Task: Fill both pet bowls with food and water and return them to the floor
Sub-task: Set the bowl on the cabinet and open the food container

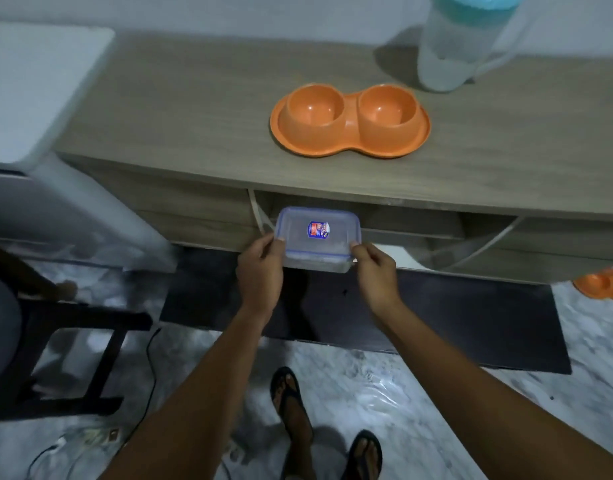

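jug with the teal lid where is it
In the head view, the jug stands top right on the cabinet, just behind the orange double bowl.

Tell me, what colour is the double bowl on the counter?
Orange; the head view shows the bowl clearly.

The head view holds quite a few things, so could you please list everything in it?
cabinet: 1, grey-brown wood, against wall
double pet bowl: 1, orange, on cabinet top, both cups empty
second pet bowl: 1, orange, on floor, far right, cut off
pitcher: 1, clear with teal lid, cabinet top, back right
food container: 1, clear, blue-rimmed lid, before the cabinet's open shelf
mat: 1, dark, floor before cabinet
chair: 1, black, floor, left
left hand, right hand: 2, grip the food container's near corners
feet: 2, black sandals, bottom
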`<state>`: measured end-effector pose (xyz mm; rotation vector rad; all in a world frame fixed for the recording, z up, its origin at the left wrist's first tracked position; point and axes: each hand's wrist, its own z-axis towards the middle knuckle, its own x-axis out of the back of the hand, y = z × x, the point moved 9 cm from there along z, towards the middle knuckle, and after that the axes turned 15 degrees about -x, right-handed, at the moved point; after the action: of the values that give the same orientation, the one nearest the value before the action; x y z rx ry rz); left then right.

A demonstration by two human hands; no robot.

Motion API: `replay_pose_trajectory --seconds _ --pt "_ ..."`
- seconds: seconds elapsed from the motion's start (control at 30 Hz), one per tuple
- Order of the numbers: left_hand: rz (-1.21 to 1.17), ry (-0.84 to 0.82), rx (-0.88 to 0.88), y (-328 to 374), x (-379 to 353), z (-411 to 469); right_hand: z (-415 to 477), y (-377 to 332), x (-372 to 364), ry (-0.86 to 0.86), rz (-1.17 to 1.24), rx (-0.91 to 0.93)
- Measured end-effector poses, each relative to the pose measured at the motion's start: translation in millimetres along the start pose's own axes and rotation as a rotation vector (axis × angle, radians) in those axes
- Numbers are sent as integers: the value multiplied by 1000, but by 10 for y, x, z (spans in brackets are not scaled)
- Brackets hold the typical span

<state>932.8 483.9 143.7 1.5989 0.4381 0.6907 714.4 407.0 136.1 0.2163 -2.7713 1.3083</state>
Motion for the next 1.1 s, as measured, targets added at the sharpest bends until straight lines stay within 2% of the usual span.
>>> replay_pose_trajectory --seconds 0.2,0.43,0.67,0.93,1.1 --pt "-88 116 8 1081 448 -215 -902 -686 166 -62 20 25" --pt "-169 48 40 1950 657 522 -1160 -1845 -148 -156 18 127" --pt "-240 -142 128 2029 699 1764 -496 -2529 -906 -160 -1 58" --pt "-139 -362 248 1630 579 3237 572 -2969 -1801 -241 -47 -255" --pt "-200 -419 353 1453 303 3678 1040 -3075 -1992 -290 83 -427"
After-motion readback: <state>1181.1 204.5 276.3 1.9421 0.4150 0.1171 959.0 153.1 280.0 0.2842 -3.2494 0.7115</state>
